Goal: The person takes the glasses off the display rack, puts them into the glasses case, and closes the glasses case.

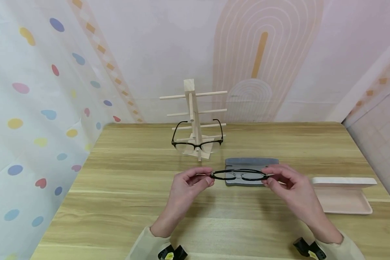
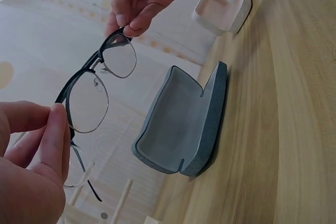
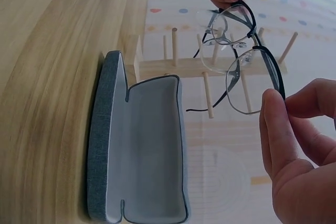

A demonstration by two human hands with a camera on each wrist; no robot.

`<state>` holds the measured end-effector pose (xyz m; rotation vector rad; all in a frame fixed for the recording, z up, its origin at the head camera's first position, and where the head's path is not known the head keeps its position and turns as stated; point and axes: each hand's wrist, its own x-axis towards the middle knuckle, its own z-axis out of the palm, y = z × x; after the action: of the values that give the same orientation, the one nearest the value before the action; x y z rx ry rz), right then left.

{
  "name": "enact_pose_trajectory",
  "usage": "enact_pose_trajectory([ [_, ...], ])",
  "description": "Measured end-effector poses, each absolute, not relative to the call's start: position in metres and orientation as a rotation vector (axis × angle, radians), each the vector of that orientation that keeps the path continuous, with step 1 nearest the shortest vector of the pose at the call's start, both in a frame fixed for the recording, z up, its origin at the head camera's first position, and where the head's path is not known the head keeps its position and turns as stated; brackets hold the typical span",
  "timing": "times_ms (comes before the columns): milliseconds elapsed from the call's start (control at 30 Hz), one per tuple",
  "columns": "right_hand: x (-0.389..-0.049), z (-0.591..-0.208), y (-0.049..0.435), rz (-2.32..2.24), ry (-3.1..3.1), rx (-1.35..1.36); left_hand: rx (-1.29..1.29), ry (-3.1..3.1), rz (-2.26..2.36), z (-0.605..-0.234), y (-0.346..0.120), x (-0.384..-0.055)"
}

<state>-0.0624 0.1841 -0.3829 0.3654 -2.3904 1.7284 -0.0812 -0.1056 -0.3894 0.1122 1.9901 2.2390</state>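
Both hands hold a pair of black half-rim eyeglasses (image 1: 240, 170) above the wooden table, one hand at each end. My left hand (image 1: 190, 187) pinches the left corner of the frame between thumb and fingers. At the opposite corner, my right hand (image 1: 292, 186) does the same. The temples lie folded behind the lenses. Under and behind the glasses sits an open grey glasses case (image 1: 251, 161), its light lining (image 3: 155, 140) bare in the right wrist view. The left wrist view shows the thin metal lower rims (image 2: 107, 100) and nose pads.
A wooden display stand (image 1: 189, 86) with several pegs rises at the back. Another pair of black-topped glasses (image 1: 197, 145) rests on its lower part, temples spread. To the right, beside my right hand, lies an open pale pink case (image 1: 344, 202). A patterned curtain (image 1: 169, 47) hangs behind.
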Motion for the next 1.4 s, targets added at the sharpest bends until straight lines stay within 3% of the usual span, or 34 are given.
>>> enact_pose_trajectory([
  [1400, -0.065, -0.408, 0.192, 1.568, -2.532, 0.058, -0.007, 2.23, 2.123, -0.42, -0.086, -0.087],
])
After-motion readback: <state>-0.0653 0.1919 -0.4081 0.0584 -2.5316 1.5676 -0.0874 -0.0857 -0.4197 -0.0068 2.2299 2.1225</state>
